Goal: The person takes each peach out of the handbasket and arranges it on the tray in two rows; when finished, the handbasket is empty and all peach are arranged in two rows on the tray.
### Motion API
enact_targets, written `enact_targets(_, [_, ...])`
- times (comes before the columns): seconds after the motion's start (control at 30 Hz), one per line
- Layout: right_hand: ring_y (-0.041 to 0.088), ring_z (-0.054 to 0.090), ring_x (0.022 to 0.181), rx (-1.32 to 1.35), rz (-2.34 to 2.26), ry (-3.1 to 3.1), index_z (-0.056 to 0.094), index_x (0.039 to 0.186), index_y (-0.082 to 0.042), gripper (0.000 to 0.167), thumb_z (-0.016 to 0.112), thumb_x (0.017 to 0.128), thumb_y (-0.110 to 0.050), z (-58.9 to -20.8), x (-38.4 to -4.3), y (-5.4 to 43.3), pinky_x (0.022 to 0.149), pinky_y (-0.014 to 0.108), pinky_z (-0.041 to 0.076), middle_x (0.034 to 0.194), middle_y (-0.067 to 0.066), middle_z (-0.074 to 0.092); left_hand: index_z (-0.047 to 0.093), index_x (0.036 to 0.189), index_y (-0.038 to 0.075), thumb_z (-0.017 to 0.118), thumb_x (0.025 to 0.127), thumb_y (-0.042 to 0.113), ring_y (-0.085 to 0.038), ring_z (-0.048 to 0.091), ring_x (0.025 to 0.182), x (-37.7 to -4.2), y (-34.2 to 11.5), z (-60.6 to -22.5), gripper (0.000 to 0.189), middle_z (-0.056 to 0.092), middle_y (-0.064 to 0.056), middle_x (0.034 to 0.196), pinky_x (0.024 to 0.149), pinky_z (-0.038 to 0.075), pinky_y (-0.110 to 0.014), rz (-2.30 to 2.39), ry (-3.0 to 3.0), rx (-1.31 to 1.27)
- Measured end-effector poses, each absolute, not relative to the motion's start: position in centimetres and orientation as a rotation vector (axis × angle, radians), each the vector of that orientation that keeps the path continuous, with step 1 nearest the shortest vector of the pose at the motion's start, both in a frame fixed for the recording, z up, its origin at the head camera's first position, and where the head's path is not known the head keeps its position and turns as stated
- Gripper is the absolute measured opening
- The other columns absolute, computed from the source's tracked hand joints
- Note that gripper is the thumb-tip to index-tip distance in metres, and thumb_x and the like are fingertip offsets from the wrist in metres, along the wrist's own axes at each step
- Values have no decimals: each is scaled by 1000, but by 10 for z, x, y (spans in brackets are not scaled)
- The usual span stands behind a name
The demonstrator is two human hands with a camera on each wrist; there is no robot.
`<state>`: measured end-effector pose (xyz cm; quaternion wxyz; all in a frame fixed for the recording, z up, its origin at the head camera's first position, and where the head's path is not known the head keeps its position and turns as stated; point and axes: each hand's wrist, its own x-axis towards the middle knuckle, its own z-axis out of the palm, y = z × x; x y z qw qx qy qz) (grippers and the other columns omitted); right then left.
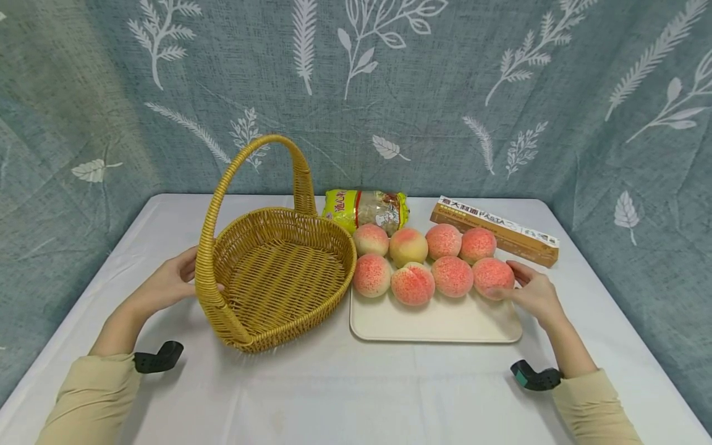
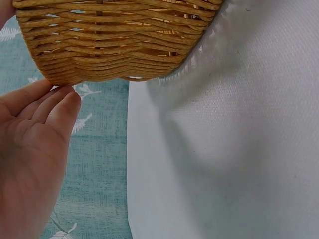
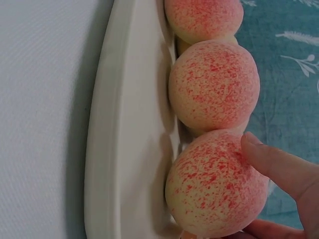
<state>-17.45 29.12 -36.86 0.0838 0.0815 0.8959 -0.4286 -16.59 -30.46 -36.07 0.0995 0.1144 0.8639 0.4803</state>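
Note:
A golden wicker basket (image 1: 280, 275) with a tall arched handle stands left of centre, nothing inside it. My left hand (image 1: 164, 284) grips its left side, thumb over the rim by the handle's base. In the left wrist view, fingertips (image 2: 70, 102) press against the outside of the weave (image 2: 119, 45). To the right, several pink-red peaches lie in two rows on a cream tray (image 1: 439, 327). My right hand (image 1: 538, 298) holds the front-right peach (image 1: 492, 278) between thumb (image 3: 269, 157) and fingers; that peach (image 3: 214, 186) sits beside its neighbour on the tray.
Behind the peaches lies a yellow, partly clear food packet (image 1: 364, 210). A brown pasta box (image 1: 495, 232) lies slanted at the back right. White cloth (image 1: 356, 395) covers the table, and a grey-green leaf-patterned curtain (image 1: 434, 93) hangs around its back and sides.

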Motion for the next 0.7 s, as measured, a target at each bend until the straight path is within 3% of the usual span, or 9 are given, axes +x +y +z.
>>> enact_targets(0.07, [49,28,138,235,-1299,2671,24,148,12,88,75,83,-19,-368,-174,291,114,53,32,148,35,28,14,153,-6,72,85,6,-54,25,135,-166,-305,-361,90,23,-33,152,93,40,-6,1412,2561,342])
enact_targets(0.13, [48,28,138,228,-1325,2665,25,148,12,86,74,84,-17,-369,-174,291,114,52,32,148,35,28,14,152,-6,72,85,6,-54,25,135,-167,-305,-361,90,24,-34,151,92,39,-4,1416,2561,347])
enact_targets(0.23, [47,28,138,222,-1361,2657,25,148,12,84,74,85,-15,-370,-174,291,113,50,33,149,34,28,14,152,-7,72,84,5,-54,24,135,-167,-305,-362,90,23,-34,151,112,38,-34,1429,2557,349])
enact_targets(0.3, [47,28,138,220,-1378,2655,25,148,12,84,74,85,-16,-370,-174,291,113,50,33,149,34,28,14,152,-7,72,84,5,-55,23,135,-167,-306,-362,90,23,-34,151,112,31,-57,1435,2555,347])
enact_targets(0.37, [47,29,138,215,-1376,2663,26,147,12,83,73,85,-15,-370,-174,291,113,50,33,149,34,28,14,152,-8,72,84,5,-55,23,135,-167,-305,-362,90,22,-35,151,106,27,-69,1438,2552,344])
enact_targets(0.47, [47,29,138,207,-1357,2677,27,147,13,81,72,86,-15,-370,-175,290,113,50,34,149,34,29,14,152,-6,72,85,6,-54,25,135,-166,-306,-361,90,24,-34,151,111,39,-40,1406,2571,345])
enact_targets(0.57, [47,30,138,206,-1340,2679,27,147,12,79,71,87,-15,-370,-176,292,112,51,34,148,34,29,15,153,-6,72,85,7,-54,28,134,-166,-306,-361,89,25,-33,151,94,41,-8,1384,2585,354])
enact_targets(0.6, [46,29,138,212,-1336,2676,27,147,12,79,70,88,-16,-370,-176,292,112,51,34,149,33,29,15,153,-6,72,85,7,-54,28,133,-166,-307,-361,89,26,-33,151,86,38,-2,1378,2590,359])
enact_targets(0.7, [47,28,138,233,-1318,2670,26,148,10,79,69,89,-19,-369,-177,295,112,53,34,149,33,28,16,152,-6,72,85,7,-54,30,133,-166,-307,-361,88,27,-34,150,84,37,0,1371,2593,368])
